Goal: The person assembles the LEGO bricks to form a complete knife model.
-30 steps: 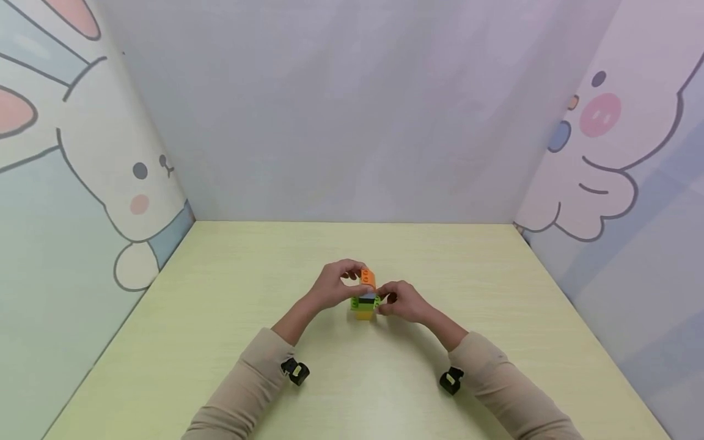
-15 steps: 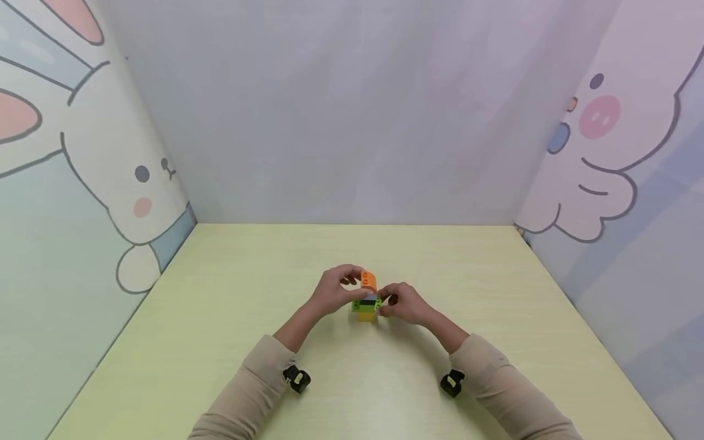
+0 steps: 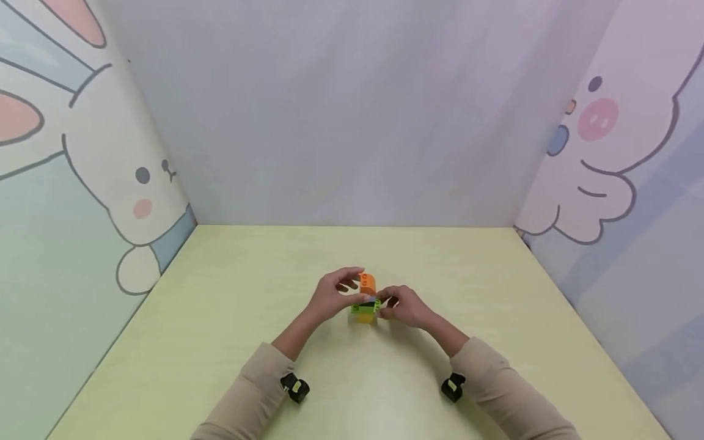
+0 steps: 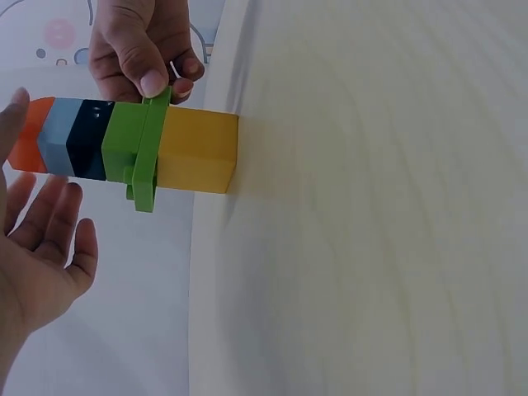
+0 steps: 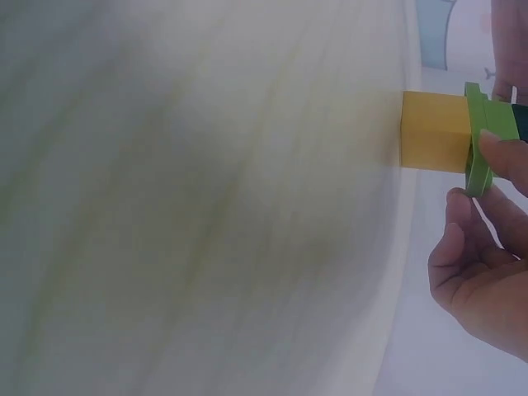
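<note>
A tower of toy building bricks stands upright on the table. From the bottom, it shows a yellow brick (image 4: 196,150), a green plate (image 4: 148,157) with studded ends, a green block, a dark block (image 4: 87,139), a grey-blue block (image 4: 59,137) and an orange brick (image 3: 367,283) with a rounded side. My left hand (image 3: 330,298) is loosely cupped about the tower's upper part. Its thumb lies in front of the grey-blue block, and the other fingers are relaxed and spread. At the opposite side, my right hand (image 3: 406,307) pinches the green plate's end between thumb and fingers.
The pale yellow table (image 3: 264,263) extends around the tower. A plain grey wall (image 3: 352,122) rises behind it, with cartoon-printed panels at the left and right. Each sleeve carries a black wrist camera (image 3: 295,387).
The left thumb has slipped lower and away from the left index finger, widening that hand around the orange brick. The right hand and the tower stay nearly in place; the view has shifted slightly.
</note>
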Demonstrator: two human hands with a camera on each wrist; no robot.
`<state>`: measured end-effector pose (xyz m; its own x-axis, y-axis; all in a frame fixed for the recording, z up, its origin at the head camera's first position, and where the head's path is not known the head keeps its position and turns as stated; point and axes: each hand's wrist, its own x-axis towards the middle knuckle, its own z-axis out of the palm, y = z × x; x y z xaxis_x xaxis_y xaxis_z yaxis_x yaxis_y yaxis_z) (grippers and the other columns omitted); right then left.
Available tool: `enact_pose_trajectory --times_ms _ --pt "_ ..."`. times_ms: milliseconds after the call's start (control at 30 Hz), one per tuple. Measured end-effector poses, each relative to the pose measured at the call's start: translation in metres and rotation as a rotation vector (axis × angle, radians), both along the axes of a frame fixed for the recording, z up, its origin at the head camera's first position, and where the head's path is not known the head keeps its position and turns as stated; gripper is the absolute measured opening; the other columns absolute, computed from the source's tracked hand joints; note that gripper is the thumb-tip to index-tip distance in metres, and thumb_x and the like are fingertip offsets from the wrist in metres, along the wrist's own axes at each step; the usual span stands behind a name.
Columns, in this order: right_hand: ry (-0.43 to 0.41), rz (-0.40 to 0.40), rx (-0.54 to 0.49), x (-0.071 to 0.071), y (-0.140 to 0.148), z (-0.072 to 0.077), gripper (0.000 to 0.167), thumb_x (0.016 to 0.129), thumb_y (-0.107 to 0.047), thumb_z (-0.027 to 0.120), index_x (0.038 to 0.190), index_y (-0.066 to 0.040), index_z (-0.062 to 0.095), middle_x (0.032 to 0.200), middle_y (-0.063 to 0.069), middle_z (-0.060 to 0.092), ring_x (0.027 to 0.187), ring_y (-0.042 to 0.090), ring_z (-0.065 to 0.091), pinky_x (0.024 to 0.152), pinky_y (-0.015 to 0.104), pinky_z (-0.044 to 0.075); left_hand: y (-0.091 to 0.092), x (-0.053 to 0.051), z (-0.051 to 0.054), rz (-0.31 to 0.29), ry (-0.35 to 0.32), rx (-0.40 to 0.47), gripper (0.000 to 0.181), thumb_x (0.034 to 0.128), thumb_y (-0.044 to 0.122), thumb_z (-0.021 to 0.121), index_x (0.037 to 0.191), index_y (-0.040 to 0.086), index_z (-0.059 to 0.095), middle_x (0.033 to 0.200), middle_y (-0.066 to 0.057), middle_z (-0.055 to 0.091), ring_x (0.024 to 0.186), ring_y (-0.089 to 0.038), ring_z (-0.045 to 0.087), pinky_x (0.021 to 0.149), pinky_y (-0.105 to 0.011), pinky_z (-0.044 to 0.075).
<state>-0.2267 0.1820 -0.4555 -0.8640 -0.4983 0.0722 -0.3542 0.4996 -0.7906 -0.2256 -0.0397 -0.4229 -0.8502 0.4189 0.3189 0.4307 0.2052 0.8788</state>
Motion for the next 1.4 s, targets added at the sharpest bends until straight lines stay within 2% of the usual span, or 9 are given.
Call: enact_pose_trajectory --times_ms 133,367,467,733,800,1033,1233,1333,1400 --pt "0.004 0.003 0.0 -0.001 -0.001 -0.001 0.027 0.081 -0.006 0.07 0.107 0.0 0.066 0.094 0.002 0.064 0.075 0.016 0.056 0.062 0.027 0.048 -0.004 0.01 0.008 -0.022 -0.009 -0.001 0.052 0.0765 0.008 0.077 0.123 -0.001 0.056 0.11 -0.016 0.061 0.095 -0.039 0.057 0.081 -0.054 0.044" --pt "-0.005 -0.01 0.0 -0.001 -0.001 0.0 0.029 0.081 -0.006 0.071 0.107 0.001 0.065 0.095 0.006 0.063 0.077 0.017 0.056 0.062 0.026 0.048 -0.012 -0.007 -0.025 -0.036 -0.036 -0.054 0.056 0.0743 0.015 0.08 0.125 0.008 0.056 0.117 -0.008 0.059 0.1 -0.027 0.058 0.083 -0.048 0.045" --pt "-0.011 -0.015 -0.001 0.002 -0.003 0.003 0.029 0.081 -0.002 0.07 0.108 0.004 0.063 0.096 0.01 0.063 0.078 0.02 0.057 0.062 0.026 0.048 -0.017 -0.009 -0.029 -0.064 -0.054 -0.063 0.057 0.0741 0.016 0.08 0.125 0.008 0.056 0.118 -0.01 0.059 0.102 -0.03 0.057 0.084 -0.048 0.045" --pt "0.0 0.024 -0.006 0.019 -0.009 0.038 0.027 0.08 0.007 0.065 0.106 0.011 0.061 0.099 0.02 0.062 0.08 0.027 0.058 0.063 0.025 0.048 -0.022 -0.011 -0.036 -0.118 -0.134 -0.098 0.056 0.0767 0.007 0.076 0.128 0.009 0.054 0.121 -0.012 0.057 0.106 -0.028 0.056 0.087 -0.046 0.045" --pt "0.001 0.027 -0.01 0.018 -0.008 0.035 0.027 0.08 0.007 0.065 0.106 0.011 0.06 0.099 0.021 0.062 0.08 0.028 0.058 0.063 0.025 0.048 -0.021 -0.011 -0.038 -0.131 -0.151 -0.102 0.055 0.0772 0.005 0.075 0.128 0.01 0.054 0.12 -0.011 0.057 0.105 -0.026 0.057 0.087 -0.045 0.045" --pt "0.004 0.022 -0.008 0.0 -0.002 0.003 0.031 0.082 0.0 0.068 0.111 0.007 0.061 0.1 0.013 0.064 0.081 0.02 0.058 0.065 0.026 0.049 -0.02 -0.011 -0.043 -0.151 -0.164 -0.102 0.054 0.0784 0.005 0.074 0.128 0.011 0.053 0.118 -0.01 0.058 0.102 -0.024 0.059 0.085 -0.043 0.047" --pt "0.015 0.024 -0.021 -0.001 -0.001 -0.002 0.029 0.081 -0.001 0.068 0.109 0.004 0.063 0.099 0.009 0.064 0.079 0.017 0.058 0.066 0.027 0.05 -0.019 -0.009 -0.041 -0.123 -0.162 -0.072 0.059 0.078 0.007 0.075 0.131 0.014 0.051 0.119 -0.011 0.058 0.106 -0.026 0.057 0.088 -0.047 0.044" --pt "0.014 0.018 -0.015 0.0 -0.002 -0.002 0.028 0.081 -0.001 0.068 0.108 0.005 0.063 0.098 0.009 0.064 0.079 0.017 0.059 0.067 0.027 0.05 -0.017 -0.007 -0.039 -0.115 -0.123 -0.058 0.059 0.0796 0.007 0.074 0.133 0.013 0.048 0.119 -0.013 0.058 0.109 -0.03 0.055 0.089 -0.052 0.042" --pt "0.001 0.011 -0.01 0.001 -0.003 -0.002 0.028 0.081 -0.002 0.068 0.108 0.004 0.063 0.098 0.009 0.064 0.08 0.017 0.059 0.068 0.027 0.05 -0.015 -0.002 -0.031 -0.124 -0.087 -0.029 0.058 0.0816 0.005 0.071 0.133 0.009 0.047 0.118 -0.016 0.058 0.11 -0.033 0.054 0.088 -0.055 0.041"
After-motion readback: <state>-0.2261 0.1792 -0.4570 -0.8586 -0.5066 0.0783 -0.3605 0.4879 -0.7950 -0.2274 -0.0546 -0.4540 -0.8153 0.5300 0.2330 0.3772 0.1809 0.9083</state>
